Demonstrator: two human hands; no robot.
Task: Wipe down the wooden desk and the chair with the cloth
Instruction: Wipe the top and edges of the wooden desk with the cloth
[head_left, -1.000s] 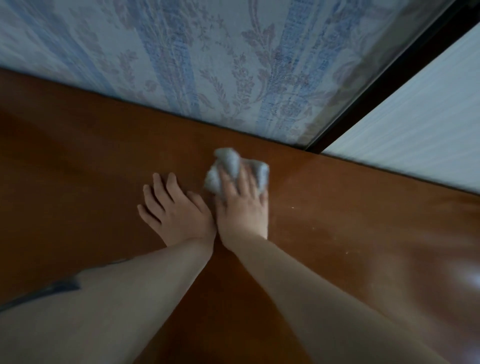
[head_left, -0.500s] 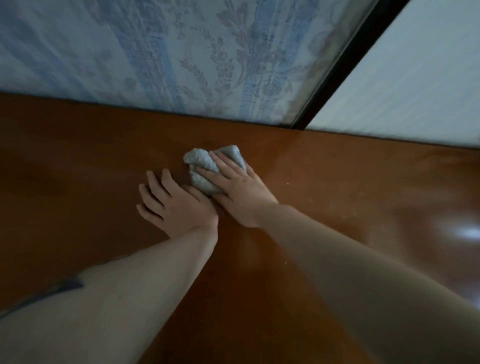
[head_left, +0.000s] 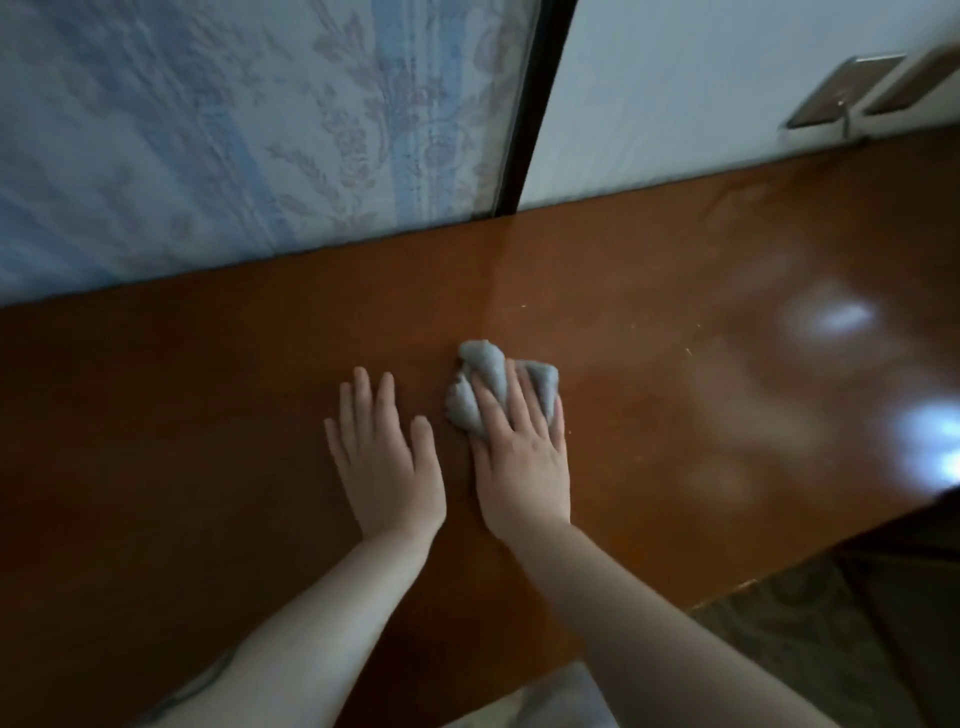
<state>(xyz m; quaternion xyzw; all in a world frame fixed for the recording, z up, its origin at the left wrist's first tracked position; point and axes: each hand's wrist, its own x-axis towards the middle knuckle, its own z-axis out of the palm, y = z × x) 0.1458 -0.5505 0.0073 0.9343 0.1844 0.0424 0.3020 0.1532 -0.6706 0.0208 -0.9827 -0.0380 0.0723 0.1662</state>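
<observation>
Wooden desk (head_left: 675, 364): right hand (head_left: 522, 462) presses cloth (head_left: 485, 384) (left hand (head_left: 384, 467) flat).

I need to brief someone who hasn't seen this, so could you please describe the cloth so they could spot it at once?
Start at the brown wooden desk under the patterned curtain. Two hands lie side by side near its middle; the cloth is the crumpled grey wad under the right hand fingers. It is the only loose, pale thing on the desk.
</observation>
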